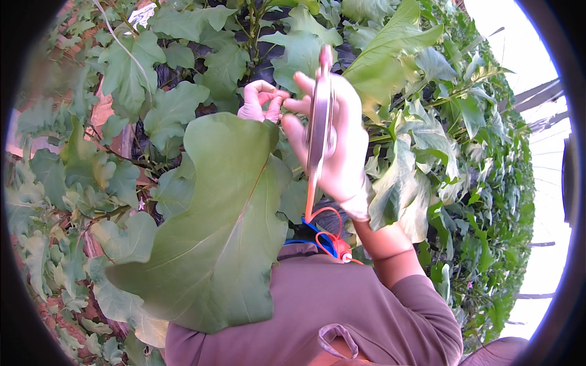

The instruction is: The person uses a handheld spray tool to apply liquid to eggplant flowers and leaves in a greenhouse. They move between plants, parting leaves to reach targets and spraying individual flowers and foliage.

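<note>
My left hand (263, 101), pale and apparently gloved, is partly covered by a large green lobed leaf (219, 228). Its fingertips are bent together; what lies between them cannot be made out. Just to its right is my right hand (345, 142), in a pale glove, its fingertips pointing towards the left hand. A narrow, shiny object (320, 119) with a pinkish-red ribbed tip crosses in front of the right palm, seen edge-on. Whether that hand grips it is unclear. An orange cord (310, 199) runs down from its lower end towards a blue strap (327, 242) at my collar.
Dense leafy plants, resembling eggplant, surround both hands. Drooping pale leaves (403, 178) touch the right wrist area. A thin white string (123, 45) hangs at the upper left. Dark plastic sheeting (265, 68) shows between stems. A small pink flower (141, 204) is at the left.
</note>
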A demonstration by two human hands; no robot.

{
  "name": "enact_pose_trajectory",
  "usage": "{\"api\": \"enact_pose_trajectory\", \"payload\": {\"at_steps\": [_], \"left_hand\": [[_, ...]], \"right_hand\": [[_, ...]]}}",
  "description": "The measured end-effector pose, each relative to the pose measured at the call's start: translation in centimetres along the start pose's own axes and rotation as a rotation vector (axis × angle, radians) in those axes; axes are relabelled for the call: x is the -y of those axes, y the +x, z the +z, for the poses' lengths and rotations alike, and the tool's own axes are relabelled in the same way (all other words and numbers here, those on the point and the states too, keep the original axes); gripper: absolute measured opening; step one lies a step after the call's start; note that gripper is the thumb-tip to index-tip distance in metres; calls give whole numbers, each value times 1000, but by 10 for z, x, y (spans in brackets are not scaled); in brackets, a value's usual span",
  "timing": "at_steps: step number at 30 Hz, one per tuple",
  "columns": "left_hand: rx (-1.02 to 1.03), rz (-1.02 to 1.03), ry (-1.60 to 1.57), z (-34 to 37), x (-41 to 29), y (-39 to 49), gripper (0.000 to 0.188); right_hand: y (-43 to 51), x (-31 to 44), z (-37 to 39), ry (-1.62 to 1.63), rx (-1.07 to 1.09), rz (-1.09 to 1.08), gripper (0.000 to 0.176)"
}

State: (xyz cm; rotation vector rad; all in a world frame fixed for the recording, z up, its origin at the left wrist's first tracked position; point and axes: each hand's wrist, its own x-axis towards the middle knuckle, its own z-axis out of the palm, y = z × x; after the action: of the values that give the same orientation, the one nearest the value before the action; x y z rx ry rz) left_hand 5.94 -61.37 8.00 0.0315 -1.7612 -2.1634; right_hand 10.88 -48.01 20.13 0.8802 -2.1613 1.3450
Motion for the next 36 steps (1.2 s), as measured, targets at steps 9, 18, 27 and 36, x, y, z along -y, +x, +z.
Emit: {"api": "enact_pose_trajectory", "payload": {"at_steps": [9,18,27,36], "left_hand": [[520,-66,-114,-31,-9,-1,26],[518,-239,-600,-87,-4,-3,30],[136,-428,-191,-67,13,83,47],[100,67,-88,-86,7,-37,18]], "right_hand": [[-94,-36,-13,284,386,-307,76],[-106,-59,-3,106,357,-322,65],[-82,-46,18,241,99,-22,66],[-16,-41,25,922,-354,424,46]]}}
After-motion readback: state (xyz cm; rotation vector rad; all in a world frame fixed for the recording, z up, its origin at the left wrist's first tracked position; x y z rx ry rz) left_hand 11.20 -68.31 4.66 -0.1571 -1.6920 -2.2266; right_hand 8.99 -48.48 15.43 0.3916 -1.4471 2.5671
